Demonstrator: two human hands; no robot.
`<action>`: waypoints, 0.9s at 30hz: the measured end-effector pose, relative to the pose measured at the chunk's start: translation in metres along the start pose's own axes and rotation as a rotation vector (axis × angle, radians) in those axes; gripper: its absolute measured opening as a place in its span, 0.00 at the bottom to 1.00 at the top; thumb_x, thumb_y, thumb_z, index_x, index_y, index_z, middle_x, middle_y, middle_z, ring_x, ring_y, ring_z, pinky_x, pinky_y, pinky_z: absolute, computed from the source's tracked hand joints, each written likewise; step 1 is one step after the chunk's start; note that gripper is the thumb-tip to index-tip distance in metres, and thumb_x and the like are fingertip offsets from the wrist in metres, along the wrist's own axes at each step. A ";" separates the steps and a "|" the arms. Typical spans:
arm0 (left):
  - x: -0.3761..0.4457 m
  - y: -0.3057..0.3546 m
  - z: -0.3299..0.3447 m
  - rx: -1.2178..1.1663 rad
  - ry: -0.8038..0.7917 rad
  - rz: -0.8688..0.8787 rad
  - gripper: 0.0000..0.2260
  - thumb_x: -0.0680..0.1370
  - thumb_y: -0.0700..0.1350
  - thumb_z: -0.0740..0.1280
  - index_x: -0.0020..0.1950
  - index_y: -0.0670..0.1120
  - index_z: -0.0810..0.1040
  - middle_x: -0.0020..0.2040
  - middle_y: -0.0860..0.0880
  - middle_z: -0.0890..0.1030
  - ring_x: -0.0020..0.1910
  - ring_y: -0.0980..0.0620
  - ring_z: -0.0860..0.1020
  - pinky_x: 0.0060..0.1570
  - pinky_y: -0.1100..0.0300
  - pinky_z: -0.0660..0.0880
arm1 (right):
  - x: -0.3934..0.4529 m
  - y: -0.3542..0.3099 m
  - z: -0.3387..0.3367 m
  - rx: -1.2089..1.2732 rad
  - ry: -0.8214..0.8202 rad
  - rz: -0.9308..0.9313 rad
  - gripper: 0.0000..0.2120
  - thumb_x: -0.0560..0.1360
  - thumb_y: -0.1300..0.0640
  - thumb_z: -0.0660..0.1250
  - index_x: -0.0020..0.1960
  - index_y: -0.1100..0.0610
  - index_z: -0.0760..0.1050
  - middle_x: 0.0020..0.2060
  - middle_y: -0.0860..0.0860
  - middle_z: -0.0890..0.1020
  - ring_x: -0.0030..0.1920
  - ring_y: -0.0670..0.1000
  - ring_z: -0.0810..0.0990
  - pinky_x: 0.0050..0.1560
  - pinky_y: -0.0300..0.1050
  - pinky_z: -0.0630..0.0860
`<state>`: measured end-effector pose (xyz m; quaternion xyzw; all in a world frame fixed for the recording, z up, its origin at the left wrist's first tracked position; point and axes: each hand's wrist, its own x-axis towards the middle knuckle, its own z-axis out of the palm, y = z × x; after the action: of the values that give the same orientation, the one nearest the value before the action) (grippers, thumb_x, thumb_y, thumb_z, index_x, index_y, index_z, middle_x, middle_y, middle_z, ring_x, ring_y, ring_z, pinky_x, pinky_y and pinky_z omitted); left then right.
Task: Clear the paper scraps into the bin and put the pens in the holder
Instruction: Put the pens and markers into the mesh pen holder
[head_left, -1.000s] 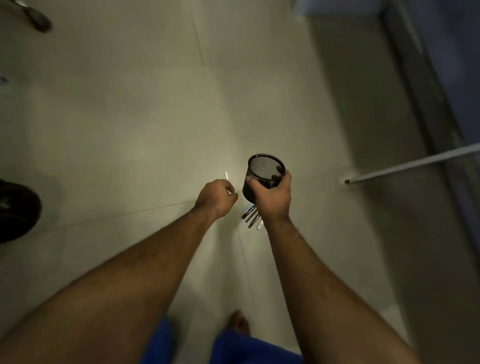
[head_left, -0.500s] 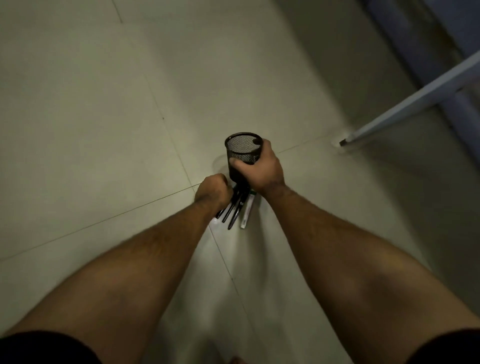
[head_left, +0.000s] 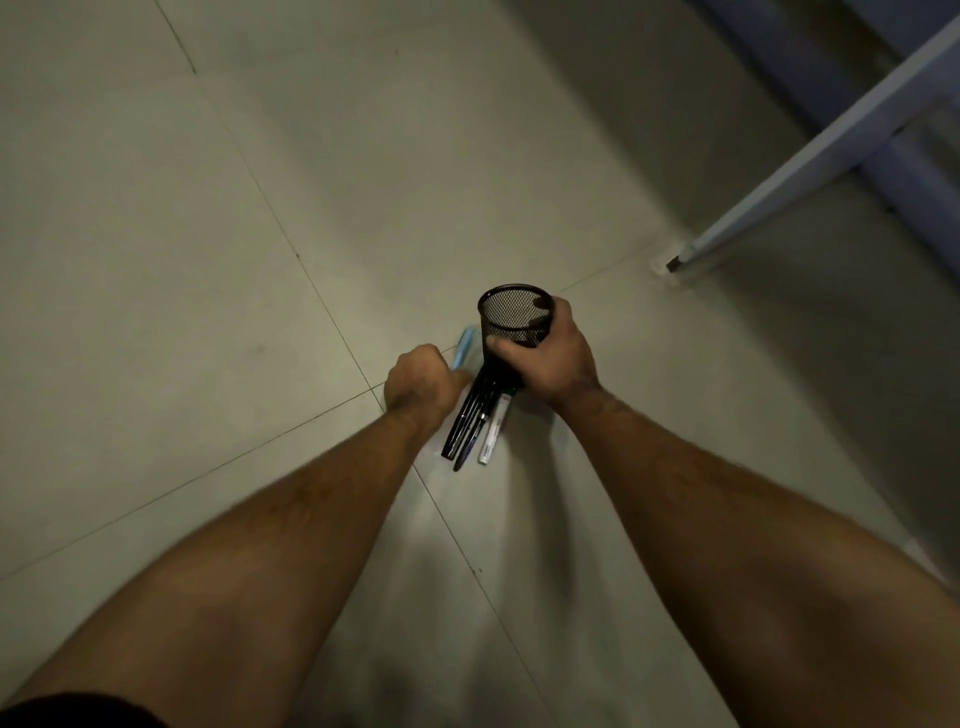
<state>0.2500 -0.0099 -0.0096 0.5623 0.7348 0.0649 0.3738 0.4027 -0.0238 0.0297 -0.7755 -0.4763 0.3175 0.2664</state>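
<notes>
Since a moment ago, a light-blue pen (head_left: 464, 349) is showing, sticking up from the closed left hand (head_left: 423, 387). Just beside it, the right hand (head_left: 553, 358) is gripping the mesh pen holder (head_left: 514, 317) plus several pens (head_left: 475, 423) hanging below, over the floor (head_left: 208, 234).

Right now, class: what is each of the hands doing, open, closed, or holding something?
Left hand: closed around a light blue pen.
Right hand: closed on the black mesh holder, with several pens pinned beneath it.
</notes>
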 end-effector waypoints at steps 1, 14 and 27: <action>0.002 -0.001 -0.003 -0.064 0.021 -0.009 0.13 0.71 0.56 0.70 0.44 0.47 0.78 0.39 0.50 0.81 0.33 0.50 0.78 0.31 0.61 0.72 | 0.000 0.001 -0.001 0.000 0.000 0.001 0.36 0.63 0.43 0.78 0.66 0.51 0.69 0.59 0.50 0.81 0.58 0.51 0.79 0.55 0.41 0.75; -0.006 0.028 -0.068 -0.862 0.030 0.179 0.06 0.74 0.34 0.65 0.47 0.41 0.81 0.35 0.44 0.79 0.29 0.52 0.75 0.27 0.60 0.76 | 0.004 -0.005 -0.007 0.002 0.020 -0.027 0.41 0.61 0.50 0.79 0.70 0.52 0.67 0.61 0.51 0.78 0.61 0.52 0.76 0.59 0.45 0.77; -0.012 0.048 -0.062 -0.106 0.062 0.453 0.12 0.75 0.42 0.66 0.57 0.47 0.83 0.41 0.49 0.83 0.37 0.50 0.79 0.38 0.59 0.77 | 0.003 -0.015 -0.004 -0.032 0.069 -0.106 0.41 0.58 0.41 0.74 0.69 0.49 0.67 0.60 0.49 0.80 0.60 0.53 0.78 0.58 0.52 0.80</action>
<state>0.2498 0.0173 0.0650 0.6901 0.5965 0.2028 0.3562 0.3989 -0.0152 0.0425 -0.7639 -0.5122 0.2684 0.2866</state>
